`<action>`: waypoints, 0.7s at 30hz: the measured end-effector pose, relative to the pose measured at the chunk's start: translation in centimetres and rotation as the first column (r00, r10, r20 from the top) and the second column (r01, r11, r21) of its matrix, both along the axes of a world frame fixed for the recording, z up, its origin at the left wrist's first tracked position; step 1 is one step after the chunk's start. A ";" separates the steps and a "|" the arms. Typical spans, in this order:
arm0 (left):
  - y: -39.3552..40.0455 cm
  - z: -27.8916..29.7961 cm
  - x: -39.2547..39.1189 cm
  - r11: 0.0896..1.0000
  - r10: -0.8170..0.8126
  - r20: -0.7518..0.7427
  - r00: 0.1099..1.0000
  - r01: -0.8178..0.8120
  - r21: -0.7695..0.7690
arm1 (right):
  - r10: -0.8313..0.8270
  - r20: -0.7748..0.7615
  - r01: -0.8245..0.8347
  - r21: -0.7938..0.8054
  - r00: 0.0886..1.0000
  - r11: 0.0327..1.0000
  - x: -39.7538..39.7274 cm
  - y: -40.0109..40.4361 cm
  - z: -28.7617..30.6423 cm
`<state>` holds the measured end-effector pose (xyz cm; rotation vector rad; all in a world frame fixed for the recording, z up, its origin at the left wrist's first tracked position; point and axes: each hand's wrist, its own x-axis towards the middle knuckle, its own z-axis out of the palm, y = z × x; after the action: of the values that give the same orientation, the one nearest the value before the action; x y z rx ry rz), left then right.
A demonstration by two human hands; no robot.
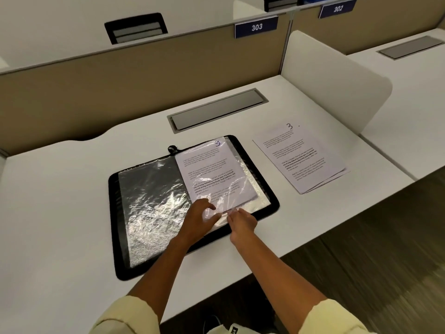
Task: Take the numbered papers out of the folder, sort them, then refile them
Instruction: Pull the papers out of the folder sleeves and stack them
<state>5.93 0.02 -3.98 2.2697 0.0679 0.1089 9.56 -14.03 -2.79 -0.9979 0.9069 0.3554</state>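
- White desk (60, 201) in a partitioned cubicle, with a beige divider behind it carrying a blue sign (256, 27) reading 303.
- Black folder (192, 203) lies open on the desk; its left clear sleeve (151, 203) holds no sheet.
- Printed paper (214, 172), marked with a handwritten number, sits inside the right sleeve.
- Left hand (201, 219) rests on the sleeve's lower edge, fingers spread and slightly bent.
- Right hand (242, 221) pinches the sleeve's plastic edge just beside the left.
- Stack of papers (301, 157), top sheet marked 3, lies on the desk right of the folder, apart from it.
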 end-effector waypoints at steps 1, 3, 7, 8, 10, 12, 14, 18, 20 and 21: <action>0.5 -0.3 -0.3 1.000 0.026 -0.021 0.999 -0.026 0.004 | 0.015 0.002 -0.015 -0.028 1.000 0.999 0.2 0.0 0.0; 1.6 -0.9 -1.1 0.996 0.081 -0.044 0.996 -0.079 0.034 | 0.053 0.030 -0.051 -0.077 0.998 0.996 0.5 0.1 0.0; 3.1 -1.9 -2.3 0.992 0.077 -0.031 0.997 -0.073 0.103 | 0.128 0.096 -0.116 -0.122 0.987 0.986 0.9 0.6 -0.2; 3.3 -2.1 -2.5 0.991 0.055 -0.025 0.998 -0.051 0.121 | 0.143 0.102 -0.129 -0.134 0.985 0.983 1.1 0.7 -0.3; 3.4 -2.4 -2.6 0.987 0.014 -0.049 0.999 -0.006 0.163 | 0.152 0.107 -0.138 -0.130 0.983 0.982 1.4 0.8 -0.4; 3.4 -2.5 -2.5 0.976 -0.009 -0.092 0.996 0.029 0.216 | 0.149 0.104 -0.138 -0.101 0.983 0.985 1.7 0.7 -0.5; 3.4 -2.8 -2.5 0.965 -0.018 -0.119 0.993 0.048 0.259 | 0.151 0.102 -0.142 -0.088 0.983 0.986 1.8 0.5 -0.6; 3.7 -3.6 -2.5 0.942 -0.048 -0.154 0.987 0.096 0.323 | 0.153 0.104 -0.143 -0.101 0.983 0.985 1.3 0.0 -0.5; 3.7 -3.7 -2.5 0.935 -0.054 -0.155 0.986 0.104 0.339 | 0.132 0.105 -0.121 -0.111 0.986 0.986 0.7 -0.4 -0.4; 3.6 -3.7 -2.5 0.933 -0.054 -0.157 0.986 0.106 0.344 | 0.121 0.107 -0.109 -0.115 0.987 0.987 0.2 -0.6 -0.4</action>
<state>3.42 3.63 -7.68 2.6329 0.0341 -0.0964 9.80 -14.66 -3.19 -1.1627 0.7732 0.3457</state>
